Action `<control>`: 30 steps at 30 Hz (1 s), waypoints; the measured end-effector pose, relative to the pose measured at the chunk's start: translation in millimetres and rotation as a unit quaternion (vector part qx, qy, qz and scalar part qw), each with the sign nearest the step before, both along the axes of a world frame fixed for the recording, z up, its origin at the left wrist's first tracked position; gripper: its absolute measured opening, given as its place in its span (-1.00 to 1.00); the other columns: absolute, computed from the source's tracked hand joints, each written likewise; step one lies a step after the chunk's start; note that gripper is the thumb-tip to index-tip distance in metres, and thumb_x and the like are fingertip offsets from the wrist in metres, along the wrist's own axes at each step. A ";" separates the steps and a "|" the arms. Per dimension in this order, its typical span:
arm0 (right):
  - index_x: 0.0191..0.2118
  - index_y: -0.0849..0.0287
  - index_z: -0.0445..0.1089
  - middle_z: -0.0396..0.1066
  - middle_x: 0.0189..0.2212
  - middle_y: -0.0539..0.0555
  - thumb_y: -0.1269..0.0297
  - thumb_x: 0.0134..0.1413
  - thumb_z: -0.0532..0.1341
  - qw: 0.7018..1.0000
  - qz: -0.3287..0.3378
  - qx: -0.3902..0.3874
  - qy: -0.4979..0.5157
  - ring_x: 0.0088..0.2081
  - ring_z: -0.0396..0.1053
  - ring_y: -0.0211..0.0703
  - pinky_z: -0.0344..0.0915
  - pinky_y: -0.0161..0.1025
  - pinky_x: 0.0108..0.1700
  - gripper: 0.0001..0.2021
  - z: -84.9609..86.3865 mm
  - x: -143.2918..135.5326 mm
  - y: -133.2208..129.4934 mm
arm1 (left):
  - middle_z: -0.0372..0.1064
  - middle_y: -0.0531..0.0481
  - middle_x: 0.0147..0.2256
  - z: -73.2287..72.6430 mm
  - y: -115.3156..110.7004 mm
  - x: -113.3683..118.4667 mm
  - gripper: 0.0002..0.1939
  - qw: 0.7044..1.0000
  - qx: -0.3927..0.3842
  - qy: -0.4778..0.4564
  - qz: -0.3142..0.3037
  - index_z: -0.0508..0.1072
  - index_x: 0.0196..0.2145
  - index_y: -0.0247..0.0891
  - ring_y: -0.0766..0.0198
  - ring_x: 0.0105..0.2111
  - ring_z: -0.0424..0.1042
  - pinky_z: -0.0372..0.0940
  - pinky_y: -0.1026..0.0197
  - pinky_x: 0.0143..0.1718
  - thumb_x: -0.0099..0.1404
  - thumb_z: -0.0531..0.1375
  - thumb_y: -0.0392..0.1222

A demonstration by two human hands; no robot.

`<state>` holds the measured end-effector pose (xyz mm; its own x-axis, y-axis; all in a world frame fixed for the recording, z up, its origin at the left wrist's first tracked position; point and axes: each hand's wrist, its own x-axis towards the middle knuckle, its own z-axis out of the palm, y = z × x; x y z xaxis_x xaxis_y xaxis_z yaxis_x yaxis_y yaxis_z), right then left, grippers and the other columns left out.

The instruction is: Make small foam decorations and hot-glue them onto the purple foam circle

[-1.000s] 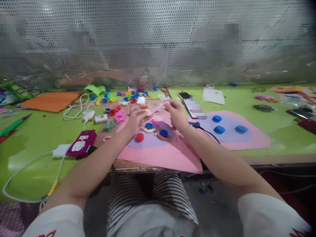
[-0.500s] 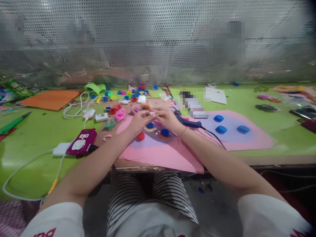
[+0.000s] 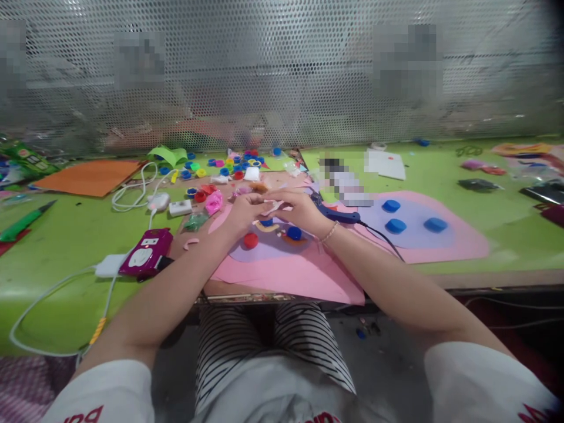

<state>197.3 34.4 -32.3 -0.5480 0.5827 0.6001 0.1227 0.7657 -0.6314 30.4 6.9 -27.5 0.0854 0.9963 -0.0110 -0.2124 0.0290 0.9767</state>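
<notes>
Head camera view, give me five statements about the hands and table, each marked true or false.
1. The left hand and right hand hold a small pale piece. True.
2. The red cap lies on an orange sheet. False: the red cap lies on the left purple paper.
3. Three blue caps lie on the right purple paper. True.
4. The green-handled tool lies far right. False: it lies far left.
5. The right wrist wears a bracelet. True.

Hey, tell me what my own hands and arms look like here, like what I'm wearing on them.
Your left hand and right hand are ungloved. A thin, pale bracelet circles the right wrist. Both forearms are uncovered below short white sleeves, which carry red lettering, partly cut off by the frame.
</notes>
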 end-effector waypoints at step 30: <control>0.02 0.19 0.44 0.50 -0.08 0.16 0.28 0.00 0.27 0.989 -0.020 -0.140 0.029 -0.08 0.46 -0.07 0.41 -0.07 -0.04 -0.59 1.1 0.1 5.6 | 0.53 -0.08 -0.25 -5.9 -4.3 0.8 -0.63 0.992 0.044 -0.029 -0.118 0.55 -0.27 -0.28 0.21 -0.19 0.50 0.34 0.16 -0.04 -0.08 0.43 -0.15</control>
